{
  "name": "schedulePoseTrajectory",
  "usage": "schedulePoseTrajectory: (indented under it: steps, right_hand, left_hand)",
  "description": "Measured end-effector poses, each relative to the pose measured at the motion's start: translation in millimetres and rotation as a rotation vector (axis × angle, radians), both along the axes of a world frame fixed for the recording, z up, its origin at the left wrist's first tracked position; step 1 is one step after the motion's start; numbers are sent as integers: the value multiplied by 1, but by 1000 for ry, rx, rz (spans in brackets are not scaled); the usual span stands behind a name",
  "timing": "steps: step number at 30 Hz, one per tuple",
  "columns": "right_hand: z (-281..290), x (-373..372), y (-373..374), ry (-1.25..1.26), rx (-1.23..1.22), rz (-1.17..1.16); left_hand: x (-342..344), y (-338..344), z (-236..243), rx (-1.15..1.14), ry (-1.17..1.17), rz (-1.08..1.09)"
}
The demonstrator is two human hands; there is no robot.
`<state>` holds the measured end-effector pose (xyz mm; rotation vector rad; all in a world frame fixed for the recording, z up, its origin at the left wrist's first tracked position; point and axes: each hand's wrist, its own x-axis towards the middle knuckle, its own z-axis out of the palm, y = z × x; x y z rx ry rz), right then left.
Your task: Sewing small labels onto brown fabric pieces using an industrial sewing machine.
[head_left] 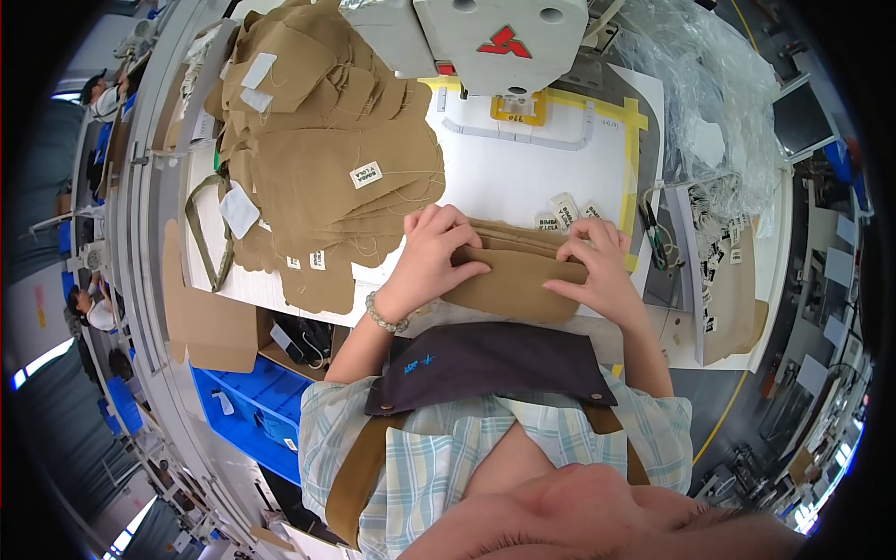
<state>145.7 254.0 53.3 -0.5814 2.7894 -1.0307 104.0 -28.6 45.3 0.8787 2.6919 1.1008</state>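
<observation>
A small stack of tan fabric pieces (513,280) lies near the front edge of the white work surface, its layers showing along the far side. My left hand (431,257) grips its left end, thumb on top and fingers curled over the far side. At the right end, my right hand (597,266) pinches the fabric between thumb and fingers. Several small white fabric labels (565,210) lie just beyond the stack, close to my right fingers. To the left spreads a large heap of tan cut pieces (327,159), some with labels and loose threads.
A white sewing machine head (499,47) stands at the far middle, above a yellow-edged clamp (519,108). Thread snips (653,233) lie at right beside a tray of labels (719,271). Clear plastic wrap (691,84) covers the far right. A blue crate (247,411) sits lower left.
</observation>
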Motion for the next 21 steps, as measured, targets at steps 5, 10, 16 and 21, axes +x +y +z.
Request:
schedulePoseTrajectory:
  steps: [5,10,16,21]
  right_hand:
    - [-1,22,12,-20,18,-147]
    - [-3,41,8,-17,9,-223]
    - [15,29,6,47,-181,-256]
    - [15,-6,10,-420,-815,-479]
  left_hand:
    - [14,-30,1,-86,-182,121]
    - [30,-39,-1,-45,-212,107]
    - [28,-30,-4,328,-257,192]
    - [-9,-16,7,602,-329,362]
